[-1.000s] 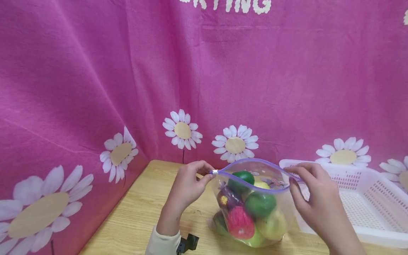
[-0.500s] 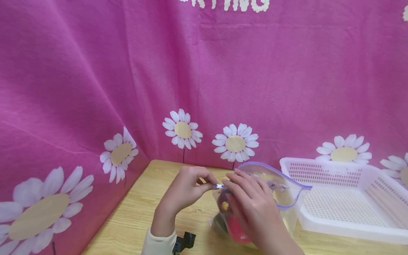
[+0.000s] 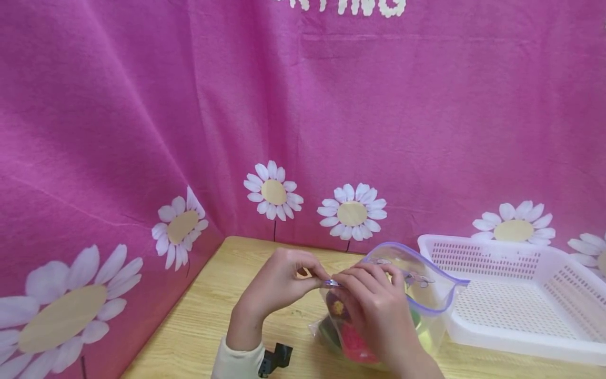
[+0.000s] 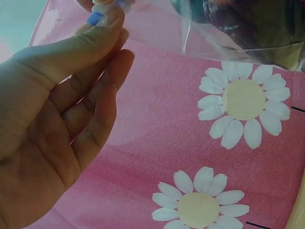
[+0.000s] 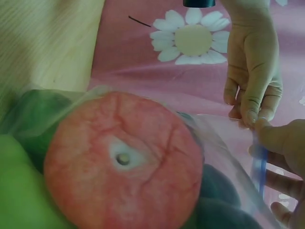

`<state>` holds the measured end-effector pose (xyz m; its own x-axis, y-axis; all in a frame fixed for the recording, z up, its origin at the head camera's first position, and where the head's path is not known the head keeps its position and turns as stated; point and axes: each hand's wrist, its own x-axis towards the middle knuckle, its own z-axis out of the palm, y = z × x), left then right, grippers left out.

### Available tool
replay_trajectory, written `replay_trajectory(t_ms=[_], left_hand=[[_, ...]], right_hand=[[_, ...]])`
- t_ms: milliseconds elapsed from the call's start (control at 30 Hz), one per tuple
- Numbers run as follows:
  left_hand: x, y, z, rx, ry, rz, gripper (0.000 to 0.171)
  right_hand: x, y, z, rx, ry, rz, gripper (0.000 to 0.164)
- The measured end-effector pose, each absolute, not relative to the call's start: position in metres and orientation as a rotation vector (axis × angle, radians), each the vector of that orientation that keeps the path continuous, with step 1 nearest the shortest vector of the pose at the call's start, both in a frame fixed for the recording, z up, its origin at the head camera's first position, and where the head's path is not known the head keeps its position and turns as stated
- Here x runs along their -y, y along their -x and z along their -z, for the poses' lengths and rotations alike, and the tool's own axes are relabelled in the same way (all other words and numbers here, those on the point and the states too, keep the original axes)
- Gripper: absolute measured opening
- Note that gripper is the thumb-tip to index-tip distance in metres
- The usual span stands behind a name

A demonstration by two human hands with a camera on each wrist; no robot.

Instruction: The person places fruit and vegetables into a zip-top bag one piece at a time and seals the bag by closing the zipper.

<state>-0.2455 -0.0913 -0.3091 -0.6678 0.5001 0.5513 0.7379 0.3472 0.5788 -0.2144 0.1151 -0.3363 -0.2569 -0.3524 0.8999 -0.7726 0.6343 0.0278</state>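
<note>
A clear zip bag (image 3: 440, 316) with a purple closure strip (image 3: 407, 249) stands on the table, filled with fruits and vegetables. My left hand (image 3: 276, 289) pinches the strip's left end by the small white slider (image 3: 332, 283). Close beside it, the right hand (image 3: 379, 302) pinches the strip between thumb and fingers, covering much of the bag in the head view. The right part of the mouth gapes. Through the plastic show a round red fruit (image 5: 157, 119), a light green one (image 5: 24, 186) and a dark purple one (image 4: 252, 28).
A white perforated plastic basket (image 3: 525, 345) stands to the right of the bag on the wooden table (image 3: 199, 326). A pink cloth with daisies (image 3: 352, 213) hangs behind and to the left. A black wrist camera (image 3: 276, 359) sits at the left cuff.
My right hand has gone from the strip's right end across to the slider at the left and now pinches there. The left hand, still on its end, has dipped slightly.
</note>
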Motion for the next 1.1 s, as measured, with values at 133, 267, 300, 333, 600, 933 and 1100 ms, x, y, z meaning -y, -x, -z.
replay_trajectory(t_ms=[133, 267, 300, 333, 600, 933, 1100], left_hand=[[0.091, 0.246, 0.309, 2.369, 1.103, 1.227, 0.011], [0.092, 0.249, 0.309, 2.375, 1.135, 1.185, 0.015], [0.093, 0.25, 0.31, 2.371, 1.146, 1.175, 0.016], [0.093, 0.25, 0.31, 2.371, 1.153, 1.173, 0.016], [0.103, 0.254, 0.318, 2.391, 1.114, 1.23, 0.016], [0.097, 0.251, 0.316, 2.42, 1.029, 1.179, 0.007], [0.084, 0.247, 0.313, 2.309, 1.056, 1.092, 0.019]], right_hand=[[-0.114, 0.216, 0.339, 1.852, -0.885, -0.505, 0.016], [-0.112, 0.218, 0.342, 1.866, -0.856, -0.461, 0.013], [-0.112, 0.219, 0.342, 1.872, -0.848, -0.454, 0.014], [-0.113, 0.219, 0.343, 1.889, -0.842, -0.455, 0.012], [-0.126, 0.221, 0.342, 1.994, -0.774, -0.423, 0.011], [-0.14, 0.224, 0.333, 2.009, -0.741, -0.421, 0.006], [-0.138, 0.222, 0.331, 1.985, -0.751, -0.39, 0.009]])
